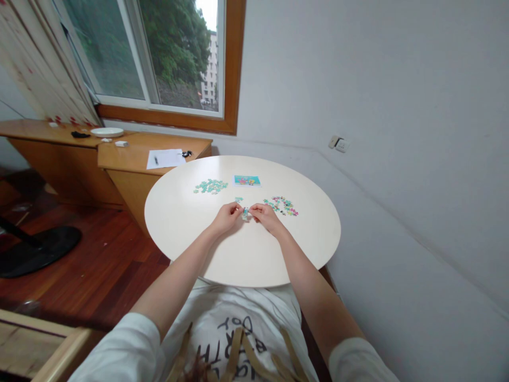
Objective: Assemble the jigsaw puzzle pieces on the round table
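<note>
Above the middle of the white oval table (186,233), my left hand (228,216) and my right hand (265,215) face each other. Between their fingertips they pinch a small cluster of puzzle pieces (245,214), both hands closed on it. Just beyond the fingers lies a small light-green puzzle piece group (238,199). A pile of mostly green puzzle pieces (210,185) is spread to the left. Multicoloured puzzle pieces (282,205) lie near my right hand. Behind them is a picture card (247,181) with a turquoise background and colourful figures.
A wooden cabinet (159,180) stands behind the table's left side, bearing a paper sheet (166,158), keys (186,154) and a white plate (107,131). A black round stand base (51,246) is on the floor at left. The wall (397,132) borders the right.
</note>
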A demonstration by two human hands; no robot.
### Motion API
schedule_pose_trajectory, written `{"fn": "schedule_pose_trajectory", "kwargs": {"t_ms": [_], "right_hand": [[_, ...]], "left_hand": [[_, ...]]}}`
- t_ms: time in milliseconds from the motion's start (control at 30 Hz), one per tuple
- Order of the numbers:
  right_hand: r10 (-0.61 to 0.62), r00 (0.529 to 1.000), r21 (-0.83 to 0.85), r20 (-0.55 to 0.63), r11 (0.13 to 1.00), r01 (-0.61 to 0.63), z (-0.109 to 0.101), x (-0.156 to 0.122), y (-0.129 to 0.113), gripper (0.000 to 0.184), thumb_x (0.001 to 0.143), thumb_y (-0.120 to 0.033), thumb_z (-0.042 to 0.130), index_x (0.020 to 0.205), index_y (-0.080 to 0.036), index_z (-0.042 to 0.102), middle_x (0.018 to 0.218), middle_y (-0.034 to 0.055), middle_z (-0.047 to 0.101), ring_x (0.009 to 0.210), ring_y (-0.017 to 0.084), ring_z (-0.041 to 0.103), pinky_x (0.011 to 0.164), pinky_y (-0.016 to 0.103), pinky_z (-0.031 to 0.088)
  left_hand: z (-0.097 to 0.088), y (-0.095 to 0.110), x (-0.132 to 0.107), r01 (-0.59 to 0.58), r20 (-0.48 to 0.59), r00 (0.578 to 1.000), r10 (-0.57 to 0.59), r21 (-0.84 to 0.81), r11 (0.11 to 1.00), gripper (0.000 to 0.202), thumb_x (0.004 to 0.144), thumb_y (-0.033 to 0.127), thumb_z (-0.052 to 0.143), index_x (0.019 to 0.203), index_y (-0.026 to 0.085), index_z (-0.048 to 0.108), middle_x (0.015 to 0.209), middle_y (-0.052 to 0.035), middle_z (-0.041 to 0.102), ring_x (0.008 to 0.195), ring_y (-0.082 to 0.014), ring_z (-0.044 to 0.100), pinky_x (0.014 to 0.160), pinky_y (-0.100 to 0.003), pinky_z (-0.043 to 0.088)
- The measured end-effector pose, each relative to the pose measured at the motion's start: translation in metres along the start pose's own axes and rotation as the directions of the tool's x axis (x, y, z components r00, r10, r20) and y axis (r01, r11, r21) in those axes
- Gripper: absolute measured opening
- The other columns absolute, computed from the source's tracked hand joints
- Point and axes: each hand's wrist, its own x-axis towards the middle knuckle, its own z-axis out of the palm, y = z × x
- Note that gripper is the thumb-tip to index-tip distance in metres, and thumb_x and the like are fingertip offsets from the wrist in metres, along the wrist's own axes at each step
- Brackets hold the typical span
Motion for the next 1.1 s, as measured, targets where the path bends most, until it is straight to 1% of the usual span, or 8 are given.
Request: {"fn": "schedule_pose_trajectory", "kwargs": {"t_ms": [200,600,900,1000,1100], "right_hand": [[-0.008,1.0,0.01,-0.008,1.0,0.009,-0.0003,-0.0003,-0.0012,0.02,0.059,-0.036,0.064,0.064,-0.017,0.059,0.048,-0.0061,0.049,0.045,0.007,0.041,0.046,0.022,0.03],[-0.018,1.0,0.011,-0.017,1.0,0.018,-0.001,0.0031,0.0029,0.021,0.058,-0.036,0.065,0.064,-0.017,0.059,0.048,-0.0059,0.049,0.044,0.007,0.041,0.046,0.022,0.03],[-0.017,1.0,-0.008,-0.013,1.0,0.017,-0.0011,0.0021,0.0035,0.023,0.059,-0.038,0.065,0.065,-0.017,0.059,0.048,-0.0059,0.048,0.045,0.007,0.04,0.046,0.022,0.03],[-0.01,1.0,-0.02,0.0,1.0,0.01,-0.0004,0.0011,0.0013,0.026,0.058,-0.041,0.067,0.063,-0.017,0.058,0.048,-0.0058,0.048,0.045,0.007,0.041,0.046,0.022,0.03],[-0.015,1.0,-0.035,0.001,0.999,0.015,0.001,0.0007,-0.0005,0.026,0.059,-0.042,0.067,0.062,-0.017,0.058,0.049,-0.0057,0.049,0.045,0.007,0.042,0.047,0.021,0.032]], "left_hand": [[-0.0009,0.0,-0.0006,0.015,0.02,1.0,-0.016,0.042,0.999,0.019,0.073,0.032,0.054,0.066,0.014,0.057,0.047,0.0067,0.038,0.048,-0.0081,0.032,0.051,-0.022,0.026],[0.0006,-0.0066,-0.0001,0.025,0.086,0.996,-0.025,0.011,1.0,0.021,0.072,0.033,0.055,0.068,0.012,0.06,0.054,0.0024,0.052,0.051,-0.0091,0.041,0.052,-0.022,0.03],[0.0006,-0.0021,-0.001,0.064,0.073,0.995,-0.063,-0.013,0.998,0.019,0.07,0.031,0.055,0.065,0.013,0.058,0.053,0.0034,0.05,0.05,-0.0084,0.039,0.051,-0.022,0.029],[-0.0004,-0.0024,-0.001,0.079,0.075,0.994,-0.079,-0.005,0.997,0.02,0.068,0.033,0.055,0.066,0.013,0.059,0.05,0.0044,0.047,0.048,-0.0081,0.037,0.049,-0.022,0.027],[-0.0018,-0.0037,-0.0009,0.079,0.064,0.995,-0.079,-0.002,0.997,0.023,0.068,0.036,0.056,0.067,0.013,0.06,0.049,0.0043,0.048,0.046,-0.008,0.037,0.048,-0.022,0.026]]}}
